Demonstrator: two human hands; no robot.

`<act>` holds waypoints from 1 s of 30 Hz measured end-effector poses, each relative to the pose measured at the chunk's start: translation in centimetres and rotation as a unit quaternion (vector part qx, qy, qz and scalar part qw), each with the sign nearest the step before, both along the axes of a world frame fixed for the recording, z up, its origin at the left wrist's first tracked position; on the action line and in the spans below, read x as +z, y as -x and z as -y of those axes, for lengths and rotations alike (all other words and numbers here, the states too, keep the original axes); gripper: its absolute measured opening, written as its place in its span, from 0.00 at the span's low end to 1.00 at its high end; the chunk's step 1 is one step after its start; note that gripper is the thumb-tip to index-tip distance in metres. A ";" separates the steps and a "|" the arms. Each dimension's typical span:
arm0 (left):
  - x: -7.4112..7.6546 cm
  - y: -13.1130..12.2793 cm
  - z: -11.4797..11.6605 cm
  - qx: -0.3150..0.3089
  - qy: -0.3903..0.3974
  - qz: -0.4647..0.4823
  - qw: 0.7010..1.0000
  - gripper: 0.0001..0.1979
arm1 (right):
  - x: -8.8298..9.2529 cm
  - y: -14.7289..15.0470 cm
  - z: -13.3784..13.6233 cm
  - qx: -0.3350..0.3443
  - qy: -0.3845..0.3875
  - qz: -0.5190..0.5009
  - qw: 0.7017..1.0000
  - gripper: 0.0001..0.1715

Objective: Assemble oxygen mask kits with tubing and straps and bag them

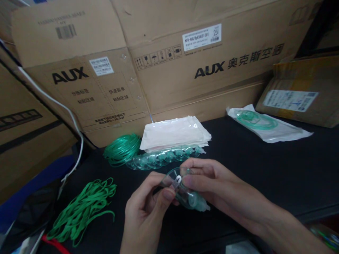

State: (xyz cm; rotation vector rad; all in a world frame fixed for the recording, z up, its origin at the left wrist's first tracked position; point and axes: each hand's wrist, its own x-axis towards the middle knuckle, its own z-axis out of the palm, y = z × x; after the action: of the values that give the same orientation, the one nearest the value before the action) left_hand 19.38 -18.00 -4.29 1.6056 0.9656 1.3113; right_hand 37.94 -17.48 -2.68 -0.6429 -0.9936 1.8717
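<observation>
A clear green-tinted oxygen mask (185, 194) is held between my two hands above the black table. My left hand (150, 197) pinches its left rim, thumb in front, close to a small white clip (178, 179). Closed on the upper right of the mask, beside that clip, is my right hand (203, 178). The mask's connector end points down to the right. Behind my hands lies a row of similar nested masks (164, 158). Some of my right fingers are hidden behind the mask.
Green elastic straps (84, 208) lie in a heap at the left. A coil of green tubing (122, 150) and stacked white pouches (174, 134) sit near the back. A bagged tubing set (267, 123) lies at the right, by a small carton (304, 93). A large cardboard box (164, 84) walls the back.
</observation>
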 end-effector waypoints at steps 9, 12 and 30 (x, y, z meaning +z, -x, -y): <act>-0.3 -0.7 -0.3 0.038 0.040 -0.006 0.998 0.18 | -0.4 0.1 -0.1 -0.102 -0.083 0.090 0.987 0.13; -0.3 -0.8 -0.4 0.033 0.044 -0.006 0.998 0.19 | -0.4 0.0 -0.2 -0.111 -0.105 0.100 0.983 0.10; -0.1 -0.4 -0.3 0.000 0.026 -0.017 1.000 0.09 | 0.0 -0.6 0.3 -0.161 -0.211 0.172 0.949 0.10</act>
State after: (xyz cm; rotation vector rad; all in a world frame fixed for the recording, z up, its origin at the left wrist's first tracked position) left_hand 19.76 -17.74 -4.40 1.5914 1.0119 1.2524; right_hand 38.52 -17.77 -2.69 -0.8259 -1.3720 1.2298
